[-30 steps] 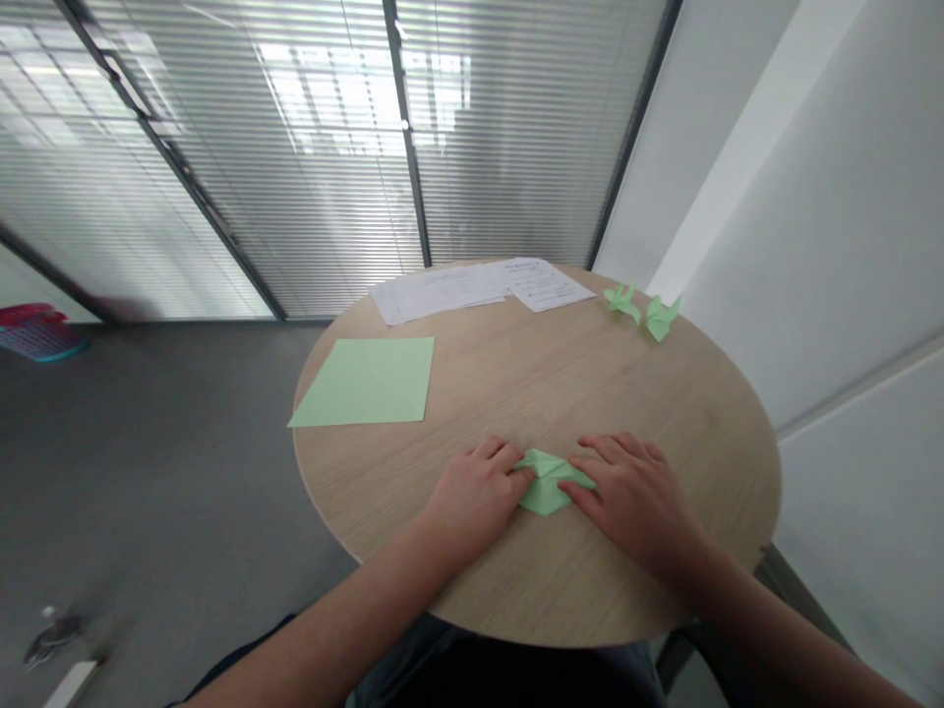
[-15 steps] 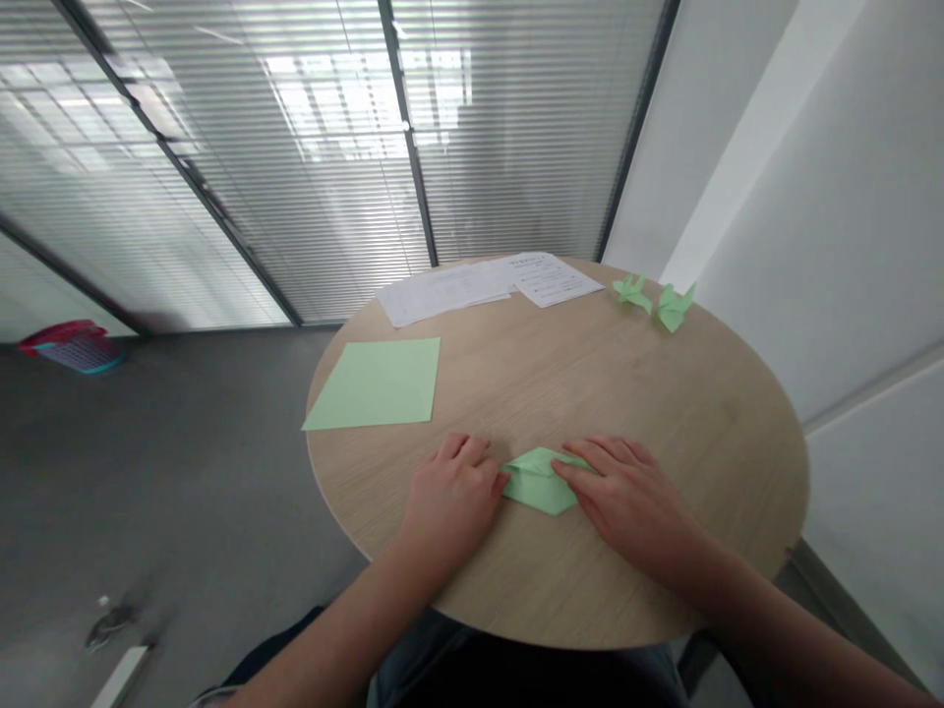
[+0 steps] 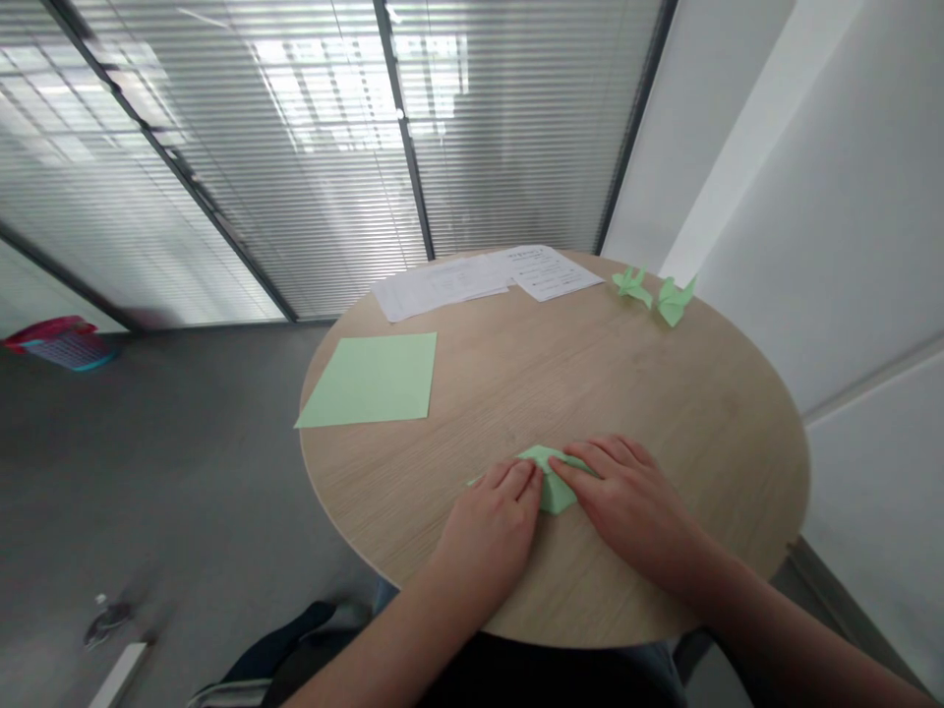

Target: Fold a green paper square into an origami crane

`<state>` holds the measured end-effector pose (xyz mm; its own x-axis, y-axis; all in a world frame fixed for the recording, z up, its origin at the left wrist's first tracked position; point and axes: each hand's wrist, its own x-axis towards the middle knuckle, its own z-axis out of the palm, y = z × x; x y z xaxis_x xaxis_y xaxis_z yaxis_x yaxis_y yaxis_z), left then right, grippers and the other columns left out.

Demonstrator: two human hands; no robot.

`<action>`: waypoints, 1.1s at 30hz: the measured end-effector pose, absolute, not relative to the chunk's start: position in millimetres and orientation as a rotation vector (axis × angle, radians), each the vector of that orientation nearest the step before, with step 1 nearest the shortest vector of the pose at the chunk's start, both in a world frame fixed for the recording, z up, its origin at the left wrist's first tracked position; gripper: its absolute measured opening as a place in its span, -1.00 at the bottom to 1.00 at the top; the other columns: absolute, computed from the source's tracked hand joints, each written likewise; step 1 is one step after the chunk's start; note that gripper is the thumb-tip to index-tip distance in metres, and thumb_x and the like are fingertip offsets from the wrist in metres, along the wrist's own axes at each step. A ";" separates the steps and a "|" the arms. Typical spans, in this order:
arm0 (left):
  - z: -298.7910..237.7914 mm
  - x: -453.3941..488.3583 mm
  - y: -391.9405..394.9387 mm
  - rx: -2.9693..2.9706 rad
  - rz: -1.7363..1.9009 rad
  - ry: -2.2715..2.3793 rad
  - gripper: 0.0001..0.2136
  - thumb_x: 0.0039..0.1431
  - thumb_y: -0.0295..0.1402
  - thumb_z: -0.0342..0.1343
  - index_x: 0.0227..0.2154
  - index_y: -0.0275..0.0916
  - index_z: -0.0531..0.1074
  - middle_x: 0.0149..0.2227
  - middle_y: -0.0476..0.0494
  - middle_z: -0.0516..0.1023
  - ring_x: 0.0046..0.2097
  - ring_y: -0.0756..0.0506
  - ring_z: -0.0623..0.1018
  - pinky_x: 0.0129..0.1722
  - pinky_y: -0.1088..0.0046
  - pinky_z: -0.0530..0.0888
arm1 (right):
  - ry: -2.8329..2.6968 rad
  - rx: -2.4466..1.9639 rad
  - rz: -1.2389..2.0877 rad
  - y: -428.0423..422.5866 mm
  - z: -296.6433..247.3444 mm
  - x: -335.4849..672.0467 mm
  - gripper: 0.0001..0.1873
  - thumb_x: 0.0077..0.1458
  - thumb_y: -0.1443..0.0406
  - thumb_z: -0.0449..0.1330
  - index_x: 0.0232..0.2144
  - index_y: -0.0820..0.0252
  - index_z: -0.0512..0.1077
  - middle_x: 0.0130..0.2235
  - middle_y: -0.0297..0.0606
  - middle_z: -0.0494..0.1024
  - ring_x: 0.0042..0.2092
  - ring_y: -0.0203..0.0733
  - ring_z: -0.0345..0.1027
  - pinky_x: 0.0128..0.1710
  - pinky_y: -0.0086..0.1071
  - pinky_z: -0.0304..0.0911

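A small folded piece of green paper (image 3: 552, 482) lies on the round wooden table (image 3: 700, 423) near its front edge. My left hand (image 3: 496, 516) rests flat over the paper's left part, fingers stretched out and pressing down. My right hand (image 3: 626, 497) lies flat on its right part, fingers extended toward the left hand. Both hands cover most of the paper; only its middle shows between them.
A flat green square sheet (image 3: 373, 379) lies at the table's left. White printed sheets (image 3: 479, 275) sit at the far edge. Two folded green paper figures (image 3: 656, 292) stand at the far right. A white wall is on the right, and glass panels with blinds are behind.
My left hand has slid right onto the folded paper, now covering its left part. The right hand has stayed in place on the paper.
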<state>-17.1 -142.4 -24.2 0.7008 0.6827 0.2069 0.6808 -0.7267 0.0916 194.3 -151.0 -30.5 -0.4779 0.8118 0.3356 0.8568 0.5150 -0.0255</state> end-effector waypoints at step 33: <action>-12.7 -21.7 -134.6 2.728 0.382 1.010 -0.63 0.30 -0.33 0.20 0.11 -0.38 0.46 0.16 -0.31 0.54 0.21 -0.27 0.49 0.25 0.14 0.44 | -2.329 -1.535 -0.127 -157.2 -24.8 197.4 -0.79 0.28 0.31 0.21 -0.07 0.20 0.57 -0.08 -0.11 0.63 -0.04 0.08 0.43 -0.01 -0.01 0.26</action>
